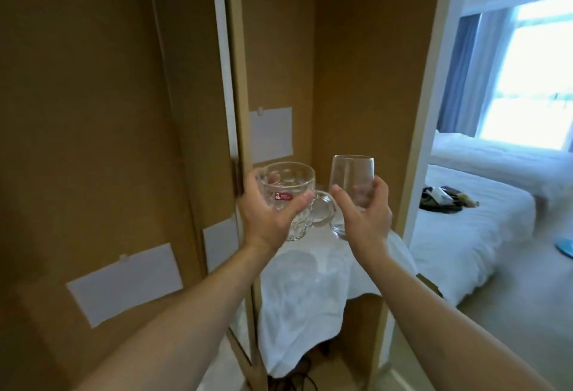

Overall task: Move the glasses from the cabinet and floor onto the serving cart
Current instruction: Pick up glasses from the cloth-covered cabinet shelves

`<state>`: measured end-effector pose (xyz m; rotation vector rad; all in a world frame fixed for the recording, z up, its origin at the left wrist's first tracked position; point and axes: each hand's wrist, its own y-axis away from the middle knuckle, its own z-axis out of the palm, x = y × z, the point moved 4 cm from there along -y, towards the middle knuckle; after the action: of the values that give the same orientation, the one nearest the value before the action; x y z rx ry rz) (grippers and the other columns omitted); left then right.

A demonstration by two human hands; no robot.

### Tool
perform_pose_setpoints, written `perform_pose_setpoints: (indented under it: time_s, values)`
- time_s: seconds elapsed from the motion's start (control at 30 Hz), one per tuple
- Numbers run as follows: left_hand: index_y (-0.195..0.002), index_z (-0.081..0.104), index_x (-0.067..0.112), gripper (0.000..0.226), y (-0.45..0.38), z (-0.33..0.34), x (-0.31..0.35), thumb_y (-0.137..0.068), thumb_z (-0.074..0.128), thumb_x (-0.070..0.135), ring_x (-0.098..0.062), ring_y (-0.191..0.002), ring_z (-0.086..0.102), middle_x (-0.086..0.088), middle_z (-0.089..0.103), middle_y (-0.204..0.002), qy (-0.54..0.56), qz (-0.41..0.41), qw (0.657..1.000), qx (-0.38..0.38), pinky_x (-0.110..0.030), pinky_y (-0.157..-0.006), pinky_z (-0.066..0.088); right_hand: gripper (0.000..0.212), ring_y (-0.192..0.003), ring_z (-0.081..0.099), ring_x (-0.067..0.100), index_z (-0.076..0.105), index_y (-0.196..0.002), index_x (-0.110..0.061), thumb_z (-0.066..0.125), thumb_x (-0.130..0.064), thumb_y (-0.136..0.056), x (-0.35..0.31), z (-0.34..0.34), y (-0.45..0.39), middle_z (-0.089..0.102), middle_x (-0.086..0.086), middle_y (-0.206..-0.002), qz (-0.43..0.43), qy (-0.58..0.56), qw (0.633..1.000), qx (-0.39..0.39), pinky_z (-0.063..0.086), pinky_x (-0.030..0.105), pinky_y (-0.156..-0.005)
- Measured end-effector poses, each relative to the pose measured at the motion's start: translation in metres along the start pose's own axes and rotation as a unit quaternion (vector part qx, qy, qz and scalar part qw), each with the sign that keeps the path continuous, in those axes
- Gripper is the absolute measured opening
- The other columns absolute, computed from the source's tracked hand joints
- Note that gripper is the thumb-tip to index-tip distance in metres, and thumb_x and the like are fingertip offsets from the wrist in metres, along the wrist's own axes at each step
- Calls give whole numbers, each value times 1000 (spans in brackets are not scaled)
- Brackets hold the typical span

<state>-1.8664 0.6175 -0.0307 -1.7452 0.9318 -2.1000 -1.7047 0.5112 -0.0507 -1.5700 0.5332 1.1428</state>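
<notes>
Above the cloth, each hand grips one glass: left hand, right hand.

Left hand covers the near side of the glass mug; red label text too small to read. Right hand hides the lower near wall of the stemless glass. White cloth conceals the shelf under it; dark cables below are partly hidden by it and cut off by the bottom edge. Both forearms run out of frame. Items on the bed too blurred to ID. Paper sheets: can't tell if anything is written on them.
</notes>
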Motion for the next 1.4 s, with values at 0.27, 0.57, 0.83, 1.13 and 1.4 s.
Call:
perform_pose_setpoints:
  time_s: [0.27, 0.57, 0.83, 1.13, 1.4]
  values:
    - [-121, 53, 27, 84, -28, 72, -55, -51, 87, 58, -8, -100, 66, 8, 66, -110, 48, -53, 996, -44, -40, -86, 60, 79, -99, 66, 10, 46, -135, -28, 77, -62, -71, 43, -20, -55, 66, -6, -113, 18, 61, 996, 68, 55, 28, -84]
    - [-119, 49, 35, 81, -40, 110, -138, -52, 91, 57, -8, -102, 66, 13, 67, -113, 65, -142, 988, -5, -39, -89, 59, 78, -102, 64, 14, 44, -139, -26, 78, -58, -76, 108, -9, -80, 63, -2, -117, 48, 109, 988, 102, 55, 32, -87]
    - [-129, 39, 32, 99, -36, 118, -216, -50, 89, 63, -19, -112, 62, 4, 61, -126, 0, -223, 974, 49, -42, -97, 54, 73, -97, 63, 9, 43, -136, -31, 78, -57, -77, 176, 29, -107, 60, -11, -116, 90, 111, 989, 28, 50, 21, -73]
    - [-120, 44, 27, 88, -48, 120, -280, -53, 95, 52, -17, -104, 62, 7, 60, -113, -89, -244, 950, 173, -34, -90, 53, 68, -96, 61, 15, 45, -124, -32, 80, -59, -73, 262, 78, -162, 57, -9, -110, 124, 103, 978, -133, 59, 48, -80]
    - [-130, 47, 17, 97, -35, 96, -299, -51, 97, 45, -19, -110, 57, -1, 58, -122, -211, -233, 914, 259, -30, -94, 48, 87, -105, 57, 19, 44, -140, -22, 88, -48, -70, 304, 128, -172, 53, 1, -121, 117, 69, 951, -279, 51, 31, -88]
